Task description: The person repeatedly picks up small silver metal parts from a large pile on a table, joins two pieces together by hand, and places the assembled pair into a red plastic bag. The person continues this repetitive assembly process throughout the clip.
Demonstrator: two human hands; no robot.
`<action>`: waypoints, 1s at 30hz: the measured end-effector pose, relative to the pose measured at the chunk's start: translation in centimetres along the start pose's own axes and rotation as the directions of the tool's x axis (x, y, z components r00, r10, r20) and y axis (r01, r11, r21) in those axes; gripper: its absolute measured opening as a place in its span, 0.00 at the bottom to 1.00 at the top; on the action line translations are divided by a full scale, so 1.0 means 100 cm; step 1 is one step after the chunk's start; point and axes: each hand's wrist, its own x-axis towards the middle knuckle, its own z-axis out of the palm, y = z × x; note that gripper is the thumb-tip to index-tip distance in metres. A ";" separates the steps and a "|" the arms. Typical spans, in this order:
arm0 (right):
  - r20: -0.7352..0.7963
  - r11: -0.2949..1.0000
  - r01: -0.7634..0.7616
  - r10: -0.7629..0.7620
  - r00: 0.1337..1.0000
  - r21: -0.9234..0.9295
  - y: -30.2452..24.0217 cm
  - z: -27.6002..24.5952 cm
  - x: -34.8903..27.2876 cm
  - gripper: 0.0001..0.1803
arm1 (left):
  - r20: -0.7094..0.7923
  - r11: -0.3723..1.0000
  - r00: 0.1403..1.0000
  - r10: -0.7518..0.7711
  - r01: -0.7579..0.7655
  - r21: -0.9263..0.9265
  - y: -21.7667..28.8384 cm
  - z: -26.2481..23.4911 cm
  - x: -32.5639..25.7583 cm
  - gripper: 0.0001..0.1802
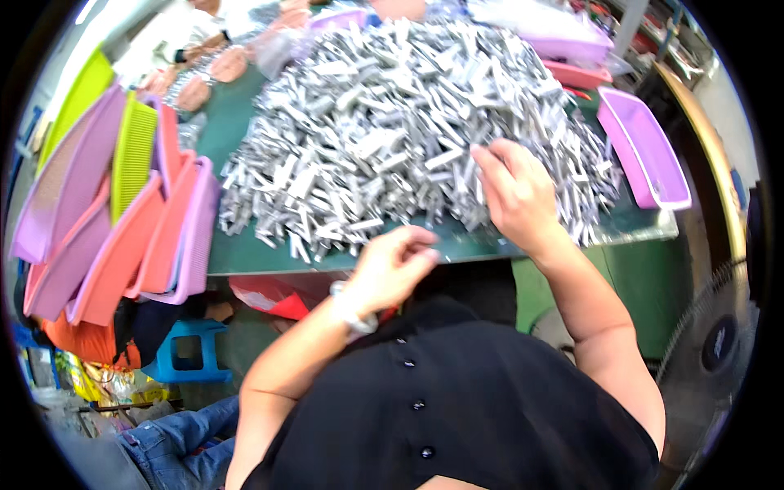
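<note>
As the left hand (385, 269) curls at the green worktop's (238, 255) front edge, the right hand (518, 196) overlies narrow silver-grey pieces (384, 143), both grips unclear.

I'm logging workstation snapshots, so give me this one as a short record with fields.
Work surface: green table
Main material: large pile of small silver-grey pieces
Left hand: by the table's near edge, fingers curled; grip unclear
Right hand: over the pile's near part, fingers bent; whether it holds a piece is unclear
Left side: nested purple, coral and green baskets
Right side: purple basket
Below, left: blue stool
Lower right: fan
</note>
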 end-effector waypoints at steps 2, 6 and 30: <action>0.148 0.989 0.085 -0.067 0.987 -0.122 0.002 -0.005 0.010 0.19 | 0.117 0.970 0.990 -0.078 0.103 -0.222 0.008 0.010 0.019 0.14; 0.251 0.967 0.206 -0.165 0.954 -0.150 0.004 -0.010 0.020 0.15 | 0.285 0.907 0.950 -0.130 0.230 -0.353 0.021 0.018 0.041 0.15; 0.560 -0.064 -0.573 0.326 0.762 0.817 -0.024 -0.002 -0.029 0.07 | -0.198 0.864 0.917 0.345 -0.393 -0.314 -0.002 0.029 0.038 0.20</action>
